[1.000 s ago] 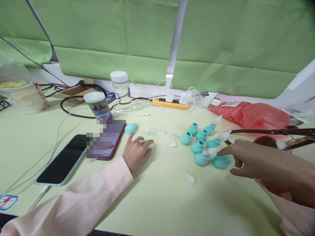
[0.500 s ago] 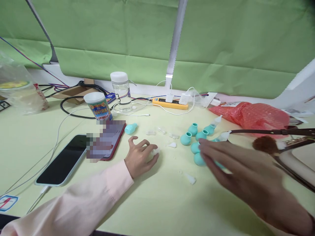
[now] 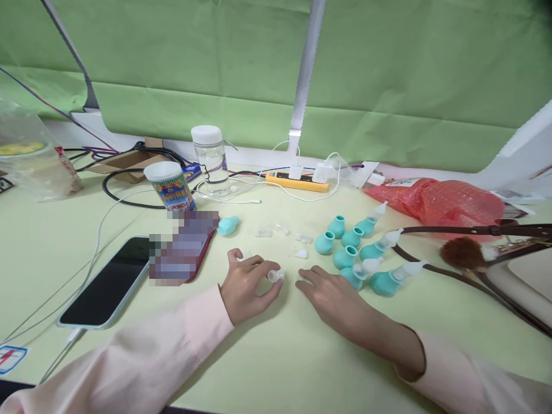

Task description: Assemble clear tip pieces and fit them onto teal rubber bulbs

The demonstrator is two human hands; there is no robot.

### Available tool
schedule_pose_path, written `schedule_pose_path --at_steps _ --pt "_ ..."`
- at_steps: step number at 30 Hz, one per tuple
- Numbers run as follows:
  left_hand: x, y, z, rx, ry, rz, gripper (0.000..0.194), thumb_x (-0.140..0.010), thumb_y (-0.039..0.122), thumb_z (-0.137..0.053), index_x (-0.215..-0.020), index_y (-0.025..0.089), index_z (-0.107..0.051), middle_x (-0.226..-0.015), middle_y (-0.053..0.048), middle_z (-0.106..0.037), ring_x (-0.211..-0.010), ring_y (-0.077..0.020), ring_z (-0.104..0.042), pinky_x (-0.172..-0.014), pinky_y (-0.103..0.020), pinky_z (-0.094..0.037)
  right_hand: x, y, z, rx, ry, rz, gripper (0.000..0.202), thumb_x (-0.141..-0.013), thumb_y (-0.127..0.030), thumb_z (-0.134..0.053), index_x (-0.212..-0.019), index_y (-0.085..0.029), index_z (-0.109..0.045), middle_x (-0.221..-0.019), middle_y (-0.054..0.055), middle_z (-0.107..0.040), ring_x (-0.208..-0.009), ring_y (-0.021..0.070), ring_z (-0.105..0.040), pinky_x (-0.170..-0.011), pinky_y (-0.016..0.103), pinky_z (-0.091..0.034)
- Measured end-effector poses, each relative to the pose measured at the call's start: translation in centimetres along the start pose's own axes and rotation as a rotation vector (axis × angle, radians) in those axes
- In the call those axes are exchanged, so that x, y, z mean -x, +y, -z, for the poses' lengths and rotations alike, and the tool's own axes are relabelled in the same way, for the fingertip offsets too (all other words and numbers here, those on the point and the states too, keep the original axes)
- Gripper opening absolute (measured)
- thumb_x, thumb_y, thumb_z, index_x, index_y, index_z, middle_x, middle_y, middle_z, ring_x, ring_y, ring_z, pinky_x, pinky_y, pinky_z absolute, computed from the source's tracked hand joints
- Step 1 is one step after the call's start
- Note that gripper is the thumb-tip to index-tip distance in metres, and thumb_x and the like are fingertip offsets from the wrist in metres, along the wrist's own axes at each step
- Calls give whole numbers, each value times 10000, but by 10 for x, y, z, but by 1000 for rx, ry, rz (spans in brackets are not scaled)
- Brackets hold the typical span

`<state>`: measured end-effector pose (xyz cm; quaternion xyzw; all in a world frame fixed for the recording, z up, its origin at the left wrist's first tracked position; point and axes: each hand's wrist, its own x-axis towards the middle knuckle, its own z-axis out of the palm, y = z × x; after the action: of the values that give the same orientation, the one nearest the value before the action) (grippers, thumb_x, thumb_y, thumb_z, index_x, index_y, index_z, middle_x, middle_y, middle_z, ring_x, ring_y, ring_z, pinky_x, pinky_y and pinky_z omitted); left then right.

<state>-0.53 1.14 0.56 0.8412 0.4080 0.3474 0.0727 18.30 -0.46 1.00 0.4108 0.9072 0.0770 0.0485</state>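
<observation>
My left hand (image 3: 246, 288) pinches a clear plastic connector (image 3: 276, 276) between thumb and fingers, just above the table. Across a small gap is my right hand (image 3: 334, 299), palm down with its fingertips drawn together at the tabletop; whatever they hold, if anything, is hidden. Right of it stand several teal rubber bulbs, among them an open-necked bulb (image 3: 345, 257) and a bulb with a clear nozzle (image 3: 385, 283). Beyond my hands lie several clear connectors (image 3: 282, 229) and a small white nozzle tip (image 3: 301, 253). A lone teal bulb (image 3: 228, 225) rests on its side behind my left hand.
Two phones lie at left, a black-screened phone (image 3: 112, 284) plugged into a cable and a red-cased phone (image 3: 190, 244). Behind are a printed cup (image 3: 170, 187), a water bottle (image 3: 211, 164) and a yellow power strip (image 3: 297, 181). A red bag (image 3: 461, 204) and brown strap (image 3: 448, 273) lie right.
My right hand has moved left and down from over the teal bulbs to the table near my left hand, uncovering the bulbs with nozzles. The left hand's connector has tilted, showing its round end.
</observation>
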Motion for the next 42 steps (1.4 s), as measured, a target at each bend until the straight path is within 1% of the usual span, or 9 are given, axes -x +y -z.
schedule_pose_path --at_steps 3,6,11,14,18,23,31,36,42 --pt "2 0 -4 107 -17 7 114 -692 216 -549 -789 163 -579 -626 6 -628 -586 -127 -567 -664 -318 -324 -1 4 -2 -69 43 3 279 -653 56 -442 -778 -153 -579 -801 74 -600 -716 179 -560 -473 223 -404" --pt "4 -1 -7 228 -61 107 142 -679 216 -560 -811 170 -583 -675 -13 -634 -637 -137 -574 -633 -270 -402 -1 8 -2 -148 140 1 275 -652 72 -422 -715 -144 -580 -712 53 -595 -614 156 -559 -473 239 -418" --pt "4 0 -9 498 -242 376 182 -660 239 -600 -826 164 -590 -675 -18 -649 -652 -156 -605 -647 -265 -450 -1 6 7 -543 718 104 205 -723 -3 -503 -841 -139 -602 -809 66 -658 -738 142 -616 -621 234 -508" --pt "3 -1 -11 858 -387 510 259 -643 245 -636 -868 135 -570 -678 -44 -670 -663 -180 -627 -619 -270 -468 -1 0 10 -735 880 128 188 -687 -11 -571 -789 -160 -623 -746 39 -689 -730 136 -645 -640 201 -531" --pt "2 -1 -12 1211 -460 633 282 -601 213 -690 -842 112 -583 -640 -51 -683 -648 -178 -642 -643 -279 -481 -2 -4 8 -910 780 97 220 -672 -3 -572 -755 -190 -651 -709 3 -699 -708 148 -658 -620 207 -554" --pt "1 -3 -11 1345 -461 682 236 -594 190 -705 -784 97 -600 -591 -48 -684 -590 -159 -642 -644 -273 -488 -3 -2 11 -940 749 127 178 -685 -35 -576 -735 -187 -652 -737 10 -699 -728 151 -657 -628 203 -559" --pt "0 -4 -12 1405 -448 696 249 -587 201 -714 -774 89 -593 -563 -56 -681 -591 -180 -649 -653 -303 -497 -1 3 9 -687 779 305 237 -690 29 -540 -828 -152 -603 -784 40 -692 -789 120 -638 -721 200 -538" --pt "-1 -2 -11 1383 -444 722 246 -582 220 -715 -744 80 -594 -554 -68 -676 -541 -167 -636 -624 -294 -491 1 7 7 -429 794 425 240 -696 39 -529 -886 -101 -574 -836 94 -673 -875 155 -609 -798 268 -518" --pt "-1 -2 -12 1376 -449 730 254 -573 222 -719 -743 81 -592 -538 -62 -670 -539 -176 -634 -605 -298 -485 0 5 6 -589 780 344 174 -715 -13 -546 -817 -145 -591 -780 48 -680 -767 124 -634 -705 215 -542"
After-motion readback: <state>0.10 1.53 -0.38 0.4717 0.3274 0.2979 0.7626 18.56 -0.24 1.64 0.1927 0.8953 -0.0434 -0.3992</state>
